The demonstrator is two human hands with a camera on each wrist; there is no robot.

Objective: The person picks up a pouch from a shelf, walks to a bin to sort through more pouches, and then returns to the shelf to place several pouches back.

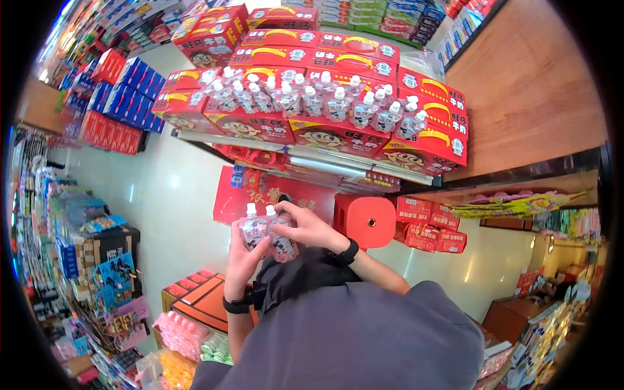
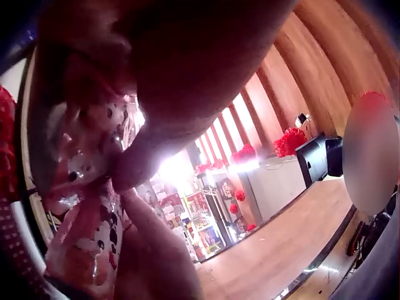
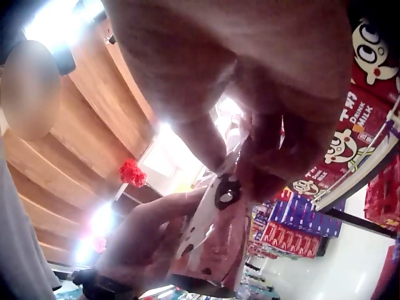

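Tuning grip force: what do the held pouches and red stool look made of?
Held pouches: likely flexible plastic film, glossy, given creases and glints in the wrist views. White caps: probably rigid plastic, opaque and crisply shaped. Red stool: probably smooth moulded plastic, from its even colour and rounded corners.

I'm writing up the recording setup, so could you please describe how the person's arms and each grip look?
The left grip and right grip wear no gloves. Each wrist has a black band: left band, right band. The forearms are bare below a plain dark grey top. I can make out no markings.
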